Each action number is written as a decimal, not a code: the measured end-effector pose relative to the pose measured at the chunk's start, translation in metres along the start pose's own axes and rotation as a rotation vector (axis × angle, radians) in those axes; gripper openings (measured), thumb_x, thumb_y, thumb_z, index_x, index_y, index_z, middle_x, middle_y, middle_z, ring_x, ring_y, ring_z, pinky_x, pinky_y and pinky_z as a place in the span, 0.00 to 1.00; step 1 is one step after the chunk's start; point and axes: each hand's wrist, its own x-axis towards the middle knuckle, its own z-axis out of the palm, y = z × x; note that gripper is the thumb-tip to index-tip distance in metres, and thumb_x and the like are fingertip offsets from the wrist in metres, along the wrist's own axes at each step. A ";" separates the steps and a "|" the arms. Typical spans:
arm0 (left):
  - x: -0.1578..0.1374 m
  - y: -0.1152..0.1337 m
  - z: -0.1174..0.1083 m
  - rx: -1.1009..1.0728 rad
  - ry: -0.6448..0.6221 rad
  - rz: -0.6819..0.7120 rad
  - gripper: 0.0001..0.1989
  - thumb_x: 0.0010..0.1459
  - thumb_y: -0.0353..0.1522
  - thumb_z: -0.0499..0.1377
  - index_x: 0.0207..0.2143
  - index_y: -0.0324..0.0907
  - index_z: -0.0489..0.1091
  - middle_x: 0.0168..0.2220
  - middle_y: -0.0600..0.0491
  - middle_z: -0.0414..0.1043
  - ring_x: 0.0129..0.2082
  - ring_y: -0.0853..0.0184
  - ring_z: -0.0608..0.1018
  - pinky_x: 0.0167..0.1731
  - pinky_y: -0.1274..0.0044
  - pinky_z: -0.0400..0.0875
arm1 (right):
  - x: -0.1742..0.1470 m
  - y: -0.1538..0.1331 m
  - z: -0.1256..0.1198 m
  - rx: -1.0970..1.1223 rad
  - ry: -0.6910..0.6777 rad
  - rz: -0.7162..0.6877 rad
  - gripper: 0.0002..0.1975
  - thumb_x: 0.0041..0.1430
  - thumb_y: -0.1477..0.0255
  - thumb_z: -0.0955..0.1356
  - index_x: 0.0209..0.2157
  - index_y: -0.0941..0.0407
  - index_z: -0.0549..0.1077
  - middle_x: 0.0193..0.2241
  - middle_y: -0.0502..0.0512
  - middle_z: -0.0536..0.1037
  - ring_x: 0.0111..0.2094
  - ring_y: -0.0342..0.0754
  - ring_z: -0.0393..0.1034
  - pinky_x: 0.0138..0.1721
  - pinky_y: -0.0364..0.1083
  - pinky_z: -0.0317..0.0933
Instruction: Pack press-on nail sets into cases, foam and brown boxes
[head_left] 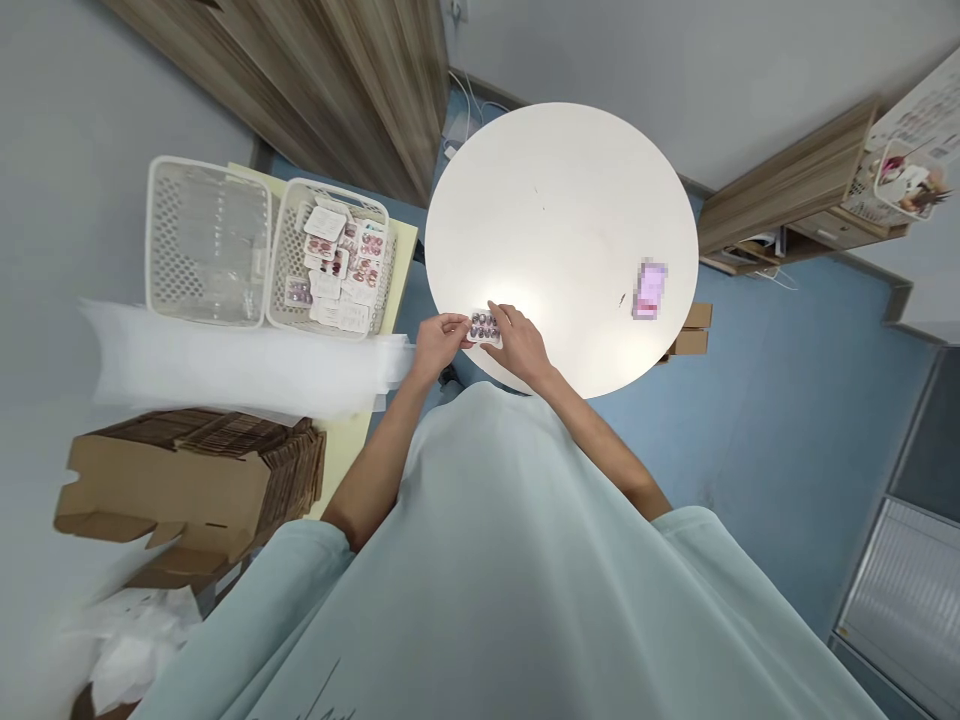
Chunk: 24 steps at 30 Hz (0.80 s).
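Between my hands, over the near edge of the round white table (559,215), is a small white card of purple press-on nails (485,327). The nails look like shiny ovals set in two rows. My left hand (441,340) pinches the card's left edge between thumb and fingers. At the card's right side, my right hand (519,343) grips it with the fingers bent over its upper corner and the thumb low. On the left, a white basket (384,212) holds many similar cards, with pink, red and purple nails.
A second white basket (154,240) contains clear plastic. White plastic sleeves (240,365) and flattened cardboard boxes (180,495) lie on the left table. A blurred pink-purple item (649,290) rests on the round table's right side. Cartons (691,342) stand on the floor beyond.
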 end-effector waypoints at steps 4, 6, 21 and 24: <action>0.017 -0.016 -0.013 0.055 -0.029 -0.029 0.10 0.63 0.36 0.70 0.41 0.38 0.80 0.41 0.45 0.85 0.38 0.61 0.87 0.46 0.64 0.88 | 0.016 -0.005 0.019 -0.033 -0.075 -0.004 0.31 0.69 0.72 0.75 0.70 0.58 0.68 0.66 0.72 0.74 0.65 0.66 0.72 0.65 0.65 0.70; 0.025 -0.022 -0.023 0.121 -0.038 -0.033 0.10 0.64 0.35 0.68 0.45 0.39 0.80 0.47 0.43 0.85 0.43 0.58 0.88 0.51 0.63 0.87 | 0.023 -0.006 0.030 -0.037 -0.087 0.024 0.34 0.68 0.72 0.76 0.72 0.58 0.66 0.67 0.72 0.74 0.67 0.66 0.71 0.67 0.66 0.68; 0.012 -0.015 -0.170 0.232 0.005 0.136 0.17 0.64 0.35 0.64 0.55 0.42 0.79 0.60 0.43 0.83 0.54 0.56 0.86 0.59 0.63 0.81 | 0.059 -0.071 0.057 -0.083 0.008 0.095 0.51 0.64 0.65 0.80 0.81 0.53 0.56 0.79 0.72 0.60 0.81 0.69 0.50 0.78 0.72 0.53; 0.010 -0.014 -0.212 0.221 0.098 0.169 0.17 0.65 0.35 0.64 0.55 0.43 0.79 0.59 0.43 0.83 0.53 0.57 0.86 0.57 0.65 0.82 | 0.071 -0.094 0.058 -0.085 0.002 0.053 0.50 0.66 0.61 0.79 0.81 0.52 0.55 0.79 0.71 0.60 0.81 0.69 0.51 0.78 0.72 0.53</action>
